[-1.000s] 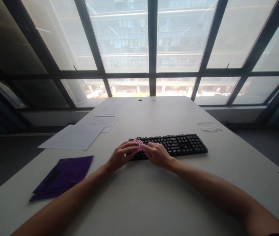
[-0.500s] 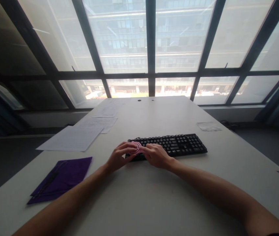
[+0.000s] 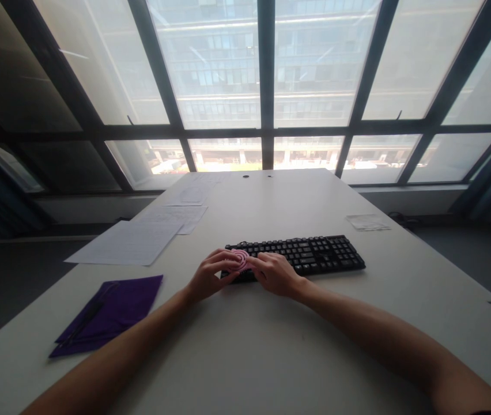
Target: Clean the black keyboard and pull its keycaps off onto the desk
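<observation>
A small pink round thing (image 3: 241, 260) with ring-like ridges is held over the left end of a black keyboard (image 3: 314, 253). My left hand (image 3: 211, 273) curls round its left side, fingers on top and thumb below. At its right edge my right hand (image 3: 275, 273) is closed, index finger and thumb against it. The right hand's other fingers are folded over the keys. Both hands partly hide the pink thing, and its exact kind cannot be made out. Several keys under the hands are hidden.
To the left of my left forearm lies a purple pouch (image 3: 111, 311) with a dark strap or zip. Sheets of paper (image 3: 128, 243) cover the table's left edge. A clear plastic packet (image 3: 367, 222) lies at the right edge. Windows (image 3: 215, 75) rise beyond the white table (image 3: 271, 357).
Hardly anything differs. Both hands keep their place on the pink round thing, and the whole view has shifted very slightly.
</observation>
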Tool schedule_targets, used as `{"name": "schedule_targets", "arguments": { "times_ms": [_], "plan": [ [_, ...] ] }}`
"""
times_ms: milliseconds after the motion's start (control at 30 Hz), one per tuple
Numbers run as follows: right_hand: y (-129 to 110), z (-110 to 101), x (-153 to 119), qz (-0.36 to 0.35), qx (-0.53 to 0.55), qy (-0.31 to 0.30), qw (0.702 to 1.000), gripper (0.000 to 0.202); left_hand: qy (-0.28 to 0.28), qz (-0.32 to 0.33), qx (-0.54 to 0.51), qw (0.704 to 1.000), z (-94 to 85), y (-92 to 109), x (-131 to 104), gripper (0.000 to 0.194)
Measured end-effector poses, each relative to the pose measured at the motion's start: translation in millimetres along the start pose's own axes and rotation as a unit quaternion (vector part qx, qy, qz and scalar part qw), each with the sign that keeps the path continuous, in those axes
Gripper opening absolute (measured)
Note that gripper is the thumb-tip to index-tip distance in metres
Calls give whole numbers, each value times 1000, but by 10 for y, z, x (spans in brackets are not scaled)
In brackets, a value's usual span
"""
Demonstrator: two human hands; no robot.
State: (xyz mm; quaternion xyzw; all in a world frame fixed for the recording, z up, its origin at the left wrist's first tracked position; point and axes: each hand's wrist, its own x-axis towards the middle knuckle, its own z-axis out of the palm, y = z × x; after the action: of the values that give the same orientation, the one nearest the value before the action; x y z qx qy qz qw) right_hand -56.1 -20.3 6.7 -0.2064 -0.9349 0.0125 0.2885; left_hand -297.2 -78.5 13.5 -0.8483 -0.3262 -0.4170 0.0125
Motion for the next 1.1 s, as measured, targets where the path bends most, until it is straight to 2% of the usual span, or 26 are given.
{"name": "schedule_targets", "arguments": {
  "times_ms": [133,267,467,667,833,1000,1100],
  "plan": [
    [9,5,4,-22,3,-2,1000,28,-16,3,-6,1000,6,-15,-4,33],
    [1,12,7,-3,-7,8,1000,29,-12,-3,2,1000,22,-15,4,36],
    [3,5,4,-27,-4,3,1000,28,-21,2,-13,1000,18,9,17,36],
    [-9,1,12,6,-8,7,1000,31,-3,-13,-4,1000,29,6,14,35],
    [7,-5,5,-20,0,2,1000,27,-14,-4,-20,1000,20,15,18,33],
    [9,-16,8,4,-9,4,1000,30,0,-17,-14,1000,14,5,12,32],
    [14,-11,10,-10,-3,5,1000,28,-10,-16,-17,1000,6,2,2,31]
  ]
}}
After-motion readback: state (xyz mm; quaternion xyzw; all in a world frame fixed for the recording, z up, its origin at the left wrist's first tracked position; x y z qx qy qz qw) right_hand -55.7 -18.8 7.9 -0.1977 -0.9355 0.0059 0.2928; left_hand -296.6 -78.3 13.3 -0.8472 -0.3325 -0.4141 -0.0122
